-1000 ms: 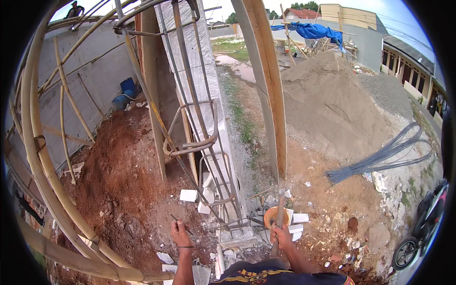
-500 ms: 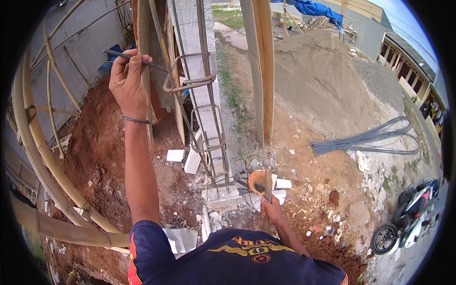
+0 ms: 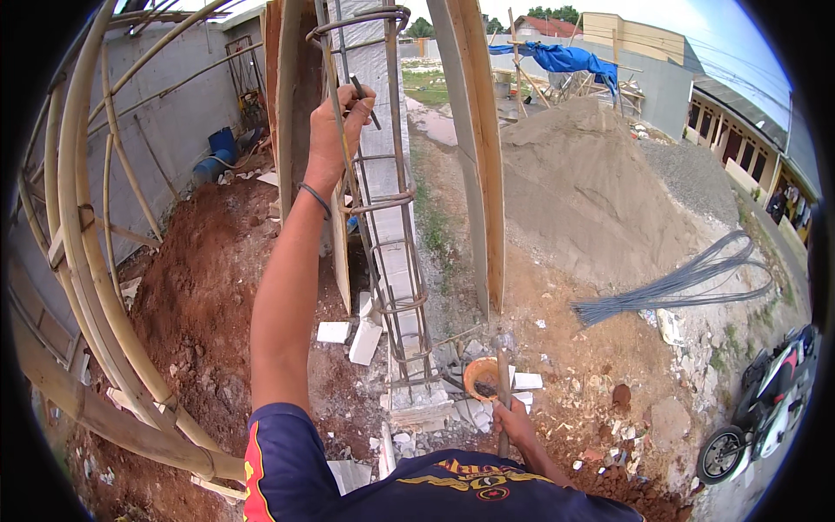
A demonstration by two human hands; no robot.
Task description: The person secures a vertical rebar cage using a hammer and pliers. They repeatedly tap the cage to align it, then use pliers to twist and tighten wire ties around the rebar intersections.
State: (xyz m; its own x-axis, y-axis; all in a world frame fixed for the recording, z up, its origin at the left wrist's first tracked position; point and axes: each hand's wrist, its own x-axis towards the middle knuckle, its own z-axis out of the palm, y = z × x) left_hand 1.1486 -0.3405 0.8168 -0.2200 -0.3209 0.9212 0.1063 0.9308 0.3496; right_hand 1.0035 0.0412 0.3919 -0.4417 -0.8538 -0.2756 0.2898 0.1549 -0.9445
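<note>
My left hand (image 3: 335, 135) is raised, its fingers closed on a short dark steel rod (image 3: 357, 84). Rod and fingers are at the upper part of a rebar cage (image 3: 402, 157) with bent stirrups, which stands against a white block wall end (image 3: 370, 52). Whether the rod touches the cage I cannot tell. Low down near my body, my right hand (image 3: 515, 422) grips the wooden handle of a hammer (image 3: 504, 383), head upward. Beside the hammer, an orange bucket (image 3: 481, 378) with grey stuff inside rests on the ground.
Wooden boards (image 3: 474, 130) stand upright right of the cage. Bamboo poles (image 3: 96, 261) bend along the left, over red soil (image 3: 191, 278). A sand heap (image 3: 583, 183), a bundle of steel bars (image 3: 670, 283) and a motorcycle (image 3: 757, 418) are to the right. Broken white blocks (image 3: 365, 342) lie below.
My left hand has moved right with the rod, from left of the boards to the cage. The rod is now tilted more steeply. My right hand still holds the hammer, slightly lower in view.
</note>
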